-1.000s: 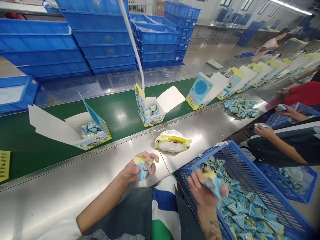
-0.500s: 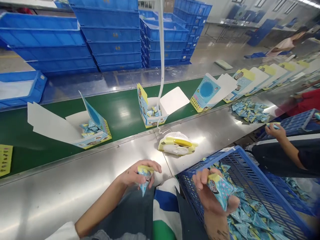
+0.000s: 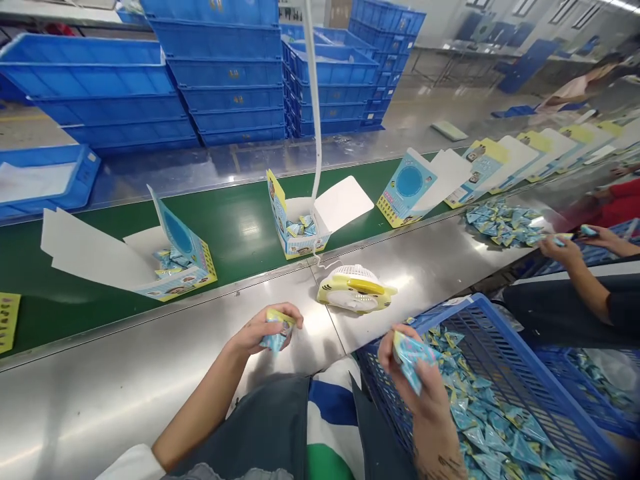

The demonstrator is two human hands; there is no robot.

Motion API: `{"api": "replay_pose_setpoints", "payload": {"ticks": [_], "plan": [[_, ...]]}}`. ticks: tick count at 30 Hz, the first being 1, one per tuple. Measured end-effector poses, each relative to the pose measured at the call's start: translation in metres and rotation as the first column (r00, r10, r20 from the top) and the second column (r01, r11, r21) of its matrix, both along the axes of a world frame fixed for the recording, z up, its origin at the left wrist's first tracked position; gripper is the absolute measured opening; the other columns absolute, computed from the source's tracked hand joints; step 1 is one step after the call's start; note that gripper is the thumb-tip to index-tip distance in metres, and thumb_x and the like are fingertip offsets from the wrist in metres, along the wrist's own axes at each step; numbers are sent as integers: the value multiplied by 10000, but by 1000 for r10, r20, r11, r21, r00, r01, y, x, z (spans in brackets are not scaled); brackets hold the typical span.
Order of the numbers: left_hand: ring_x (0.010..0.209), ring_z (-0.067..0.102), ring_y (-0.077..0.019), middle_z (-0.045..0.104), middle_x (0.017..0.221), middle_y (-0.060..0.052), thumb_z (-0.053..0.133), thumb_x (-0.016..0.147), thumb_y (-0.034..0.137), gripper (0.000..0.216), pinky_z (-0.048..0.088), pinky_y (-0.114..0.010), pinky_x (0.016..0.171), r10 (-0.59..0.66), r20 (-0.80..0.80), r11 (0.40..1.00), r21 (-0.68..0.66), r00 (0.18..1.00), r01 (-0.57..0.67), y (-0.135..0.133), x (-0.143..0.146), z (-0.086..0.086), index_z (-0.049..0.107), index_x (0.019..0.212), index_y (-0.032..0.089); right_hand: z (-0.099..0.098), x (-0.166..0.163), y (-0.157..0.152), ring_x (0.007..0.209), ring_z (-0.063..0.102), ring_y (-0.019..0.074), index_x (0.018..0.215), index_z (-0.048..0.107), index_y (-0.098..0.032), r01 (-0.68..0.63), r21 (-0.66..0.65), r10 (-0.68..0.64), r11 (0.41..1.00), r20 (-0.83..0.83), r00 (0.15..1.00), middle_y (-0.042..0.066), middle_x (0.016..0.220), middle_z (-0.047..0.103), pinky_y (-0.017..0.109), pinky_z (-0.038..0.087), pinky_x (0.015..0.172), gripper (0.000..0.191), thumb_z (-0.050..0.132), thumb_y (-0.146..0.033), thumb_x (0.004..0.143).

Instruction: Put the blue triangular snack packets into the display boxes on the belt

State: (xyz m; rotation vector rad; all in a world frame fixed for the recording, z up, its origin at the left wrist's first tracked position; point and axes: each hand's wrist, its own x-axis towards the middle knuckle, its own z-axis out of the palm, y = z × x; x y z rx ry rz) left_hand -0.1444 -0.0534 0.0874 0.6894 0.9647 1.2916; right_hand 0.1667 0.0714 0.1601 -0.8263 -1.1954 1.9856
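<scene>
My left hand (image 3: 267,328) is closed on a small blue and yellow pyramid-shaped packet (image 3: 278,331), held above the steel ledge. In my right hand (image 3: 417,380) is another such packet (image 3: 411,353), gripped between thumb and fingers over the near edge of a blue crate. The blue crate (image 3: 537,367) at my right holds many of the same packets (image 3: 493,427). Ahead, on the green belt, an open printed carton (image 3: 304,248) has packets inside. A second open carton (image 3: 185,283) with packets stands farther left.
A small yellow and white fan (image 3: 356,291) sits on the steel ledge (image 3: 165,360), its white cord rising upward. More cartons (image 3: 407,187) line the green belt (image 3: 240,233) to the right. A loose packet pile (image 3: 503,221) lies near a co-worker's hands (image 3: 563,248). Blue crates (image 3: 230,100) are stacked behind.
Both hands, each still holding a packet, have moved: my left slightly left and up, my right left and up. The cartons on the belt have shifted slightly left. A co-worker's second hand now shows.
</scene>
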Motion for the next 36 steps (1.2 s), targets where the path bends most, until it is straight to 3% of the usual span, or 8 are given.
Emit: {"api": "replay_pose_setpoints", "payload": {"ticks": [5,9,13,21,24,29,33,36], "plan": [[796,635,-150,681,1076,-85,856,765,435,407,507,-243,666,13,-121,1000,-18,993,-15,-3,11,5,744,1064,183,-17,-5,-8,671,574,178,1208,668,-277,-39,-34,42,999,92,995,16,803,668,310,432,611,541,826,-535,761],[617,636,-154,683,1028,-96,866,692,572,599,483,-269,526,-212,142,976,81,967,202,2,16,3,713,1116,178,-19,-1,-2,697,593,208,1265,656,-263,-298,-16,298,955,20,954,57,898,702,346,459,623,669,796,-645,734],[771,650,-155,675,1077,-89,878,739,451,466,514,-238,620,-90,-41,996,-8,995,90,8,20,-1,725,1091,185,-20,-2,5,816,623,196,1230,692,-275,-290,77,258,954,281,924,44,981,711,328,479,752,541,847,-513,769],[833,644,-174,686,1079,-101,887,742,410,484,512,-244,669,-144,14,988,64,989,143,5,30,1,725,1137,183,-32,-6,1,780,618,191,1228,670,-257,-241,-25,240,970,235,942,36,941,694,313,476,717,577,843,-547,760],[648,641,-168,696,1065,-116,904,669,522,633,496,-285,559,-320,218,945,139,922,295,5,33,-5,705,1169,189,-35,-4,2,769,621,218,1319,624,-255,-365,-75,370,928,75,926,55,947,697,337,471,686,713,814,-623,739],[835,639,-182,708,1073,-98,898,719,454,510,519,-273,695,-100,-17,995,-18,995,99,11,37,-15,727,1125,198,-41,-9,5,885,628,222,1169,679,-241,-247,-32,243,968,349,905,58,1036,703,344,480,809,557,870,-527,732],[712,649,-178,694,1101,-124,885,701,538,629,496,-291,608,-259,188,965,20,947,260,10,43,-21,695,1188,187,-48,-10,2,790,630,223,1303,605,-252,-411,-151,428,899,107,897,56,963,714,346,475,714,700,816,-618,745],[823,642,-187,698,1076,-108,898,711,485,558,495,-282,688,-114,60,993,-31,992,116,9,48,-25,725,1144,179,-55,-12,2,799,619,197,1219,646,-233,-292,-156,326,943,280,903,40,942,713,325,472,745,648,886,-546,704]]}}
